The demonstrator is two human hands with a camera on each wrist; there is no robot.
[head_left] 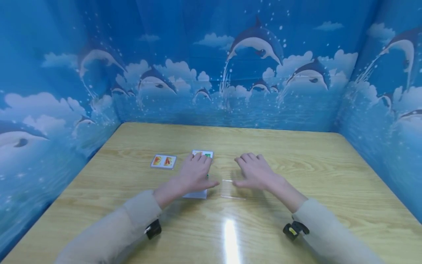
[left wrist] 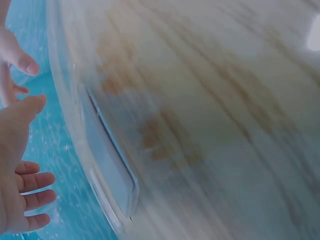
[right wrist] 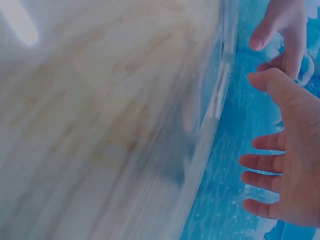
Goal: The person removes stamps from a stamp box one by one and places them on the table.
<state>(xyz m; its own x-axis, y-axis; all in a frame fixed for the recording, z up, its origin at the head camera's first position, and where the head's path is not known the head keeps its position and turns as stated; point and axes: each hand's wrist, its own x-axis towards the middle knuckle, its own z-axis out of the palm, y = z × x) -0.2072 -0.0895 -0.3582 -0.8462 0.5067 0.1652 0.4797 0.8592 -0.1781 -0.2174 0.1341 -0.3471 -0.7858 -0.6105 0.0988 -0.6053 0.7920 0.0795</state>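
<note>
My left hand [head_left: 196,172] hovers over the table with its fingers loosely extended and thumb pointing right. Beneath it lie a picture card [head_left: 207,152], partly covered by the fingers, and a pale flat piece [head_left: 197,194] near the wrist, mostly hidden. To its left is another card [head_left: 163,161] with two food pictures. My right hand [head_left: 255,171] is held above the table, fingers spread and holding nothing. A clear flat plastic piece [head_left: 227,189] lies between the hands, its right part under the right thumb; whether they touch cannot be told. Both wrist views show relaxed fingers.
The wood-grain table [head_left: 290,154] is bordered at the back and both sides by a blue curtain [head_left: 204,106] printed with dolphins. A bright light reflection [head_left: 231,238] shows on the table's near part. Dark wrist devices [head_left: 153,229] sit at both sleeves.
</note>
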